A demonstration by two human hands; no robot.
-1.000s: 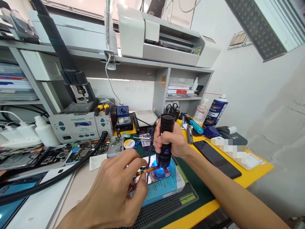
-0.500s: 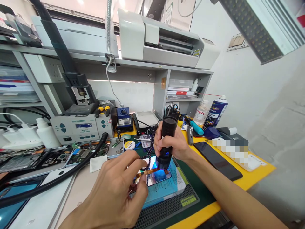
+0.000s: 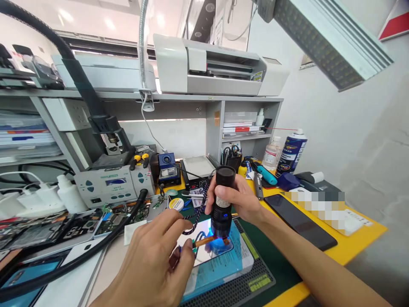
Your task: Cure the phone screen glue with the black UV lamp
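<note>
My right hand (image 3: 238, 200) is wrapped round a black torch-like lamp (image 3: 222, 200) held upright, its head pointing down and casting blue light. The light falls on the far end of an orange flex strip (image 3: 209, 241). My left hand (image 3: 159, 256) pinches the near end of that strip between thumb and fingers. The strip lies over a shiny phone panel (image 3: 204, 245) resting on a blue pad (image 3: 223, 266). A braided black-and-white lanyard (image 3: 196, 213) hangs from the lamp.
A dark mat (image 3: 243, 285) covers the yellow bench top (image 3: 358, 238). A black phone (image 3: 300, 221) lies to the right. Spray can (image 3: 292, 149), clear bottle (image 3: 271, 155), rework station (image 3: 108, 185), black hose (image 3: 79, 256) and opened phones (image 3: 64, 226) crowd the back and left.
The camera has tilted up and shifted, so everything sits lower in view. My left fingers have closed tighter on the strip's end. The lamp stays over the strip.
</note>
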